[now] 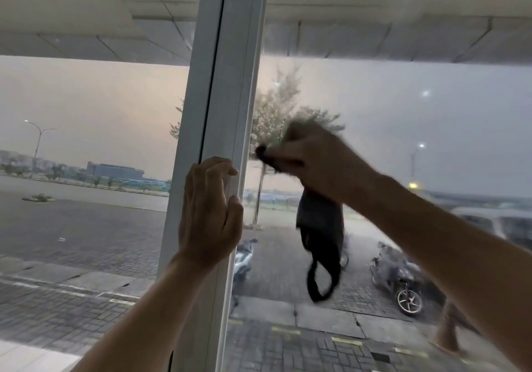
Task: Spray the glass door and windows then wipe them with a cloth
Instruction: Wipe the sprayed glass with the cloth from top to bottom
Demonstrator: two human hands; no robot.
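A white vertical frame post (227,89) divides two glass panes. The right glass pane (403,130) looks hazy and streaked. My right hand (319,161) is blurred with motion and grips a dark cloth (321,236) against that pane, close to the post; the loose end of the cloth hangs down below the hand. My left hand (208,210) rests on the white post at mid height, with its fingers curled lightly round the post's edge. The left glass pane (95,130) is beside it. No spray bottle is in view.
Through the glass I see a paved forecourt, parked scooters (400,279) at the lower right, a small tree (276,112) and an overhanging ceiling (374,12) above. A white sill or floor edge (26,357) shows at the bottom left.
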